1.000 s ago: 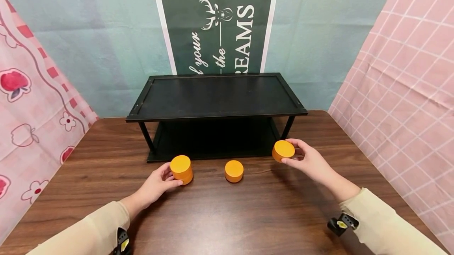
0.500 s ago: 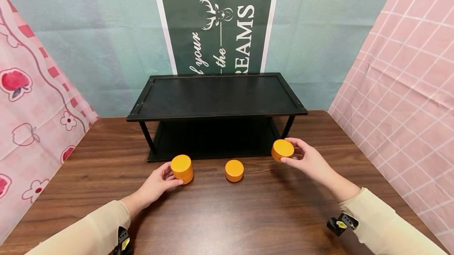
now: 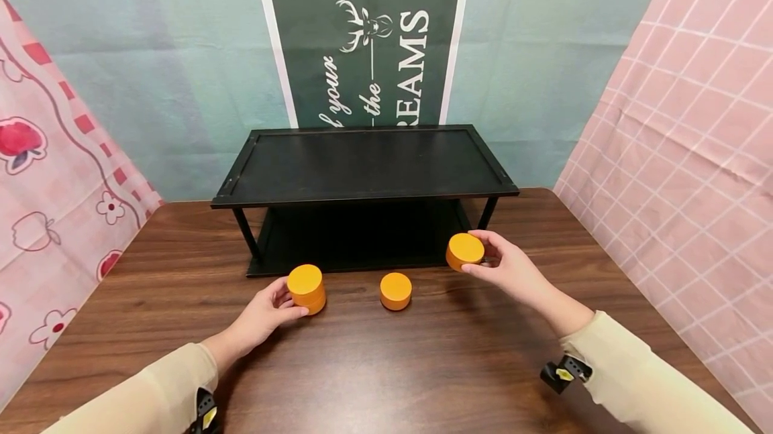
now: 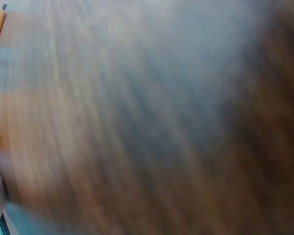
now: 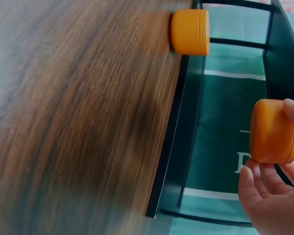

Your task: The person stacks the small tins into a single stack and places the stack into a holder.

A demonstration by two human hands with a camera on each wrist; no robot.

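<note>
Thumb and fingers of the left hand [image 3: 264, 313] are curled around a stack of two orange tins [image 3: 306, 290], before the left part of a black shelf [image 3: 368, 166]. A single tin [image 3: 396, 292] is left standing between the hands on the tabletop [image 3: 386, 367]. Another tin [image 3: 464, 252] is pinched by the right hand [image 3: 508, 270], raised near the shelf's right front corner.

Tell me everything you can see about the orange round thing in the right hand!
The orange round thing is a short drum with a flat face on top and softly rounded edges. It looks smooth; I can't tell what it's made of. A thin line runs around it near one end, maybe a lid's edge. The right hand holds it between thumb and fingers, up off the wooden table, near the black shelf's front right corner.
</note>
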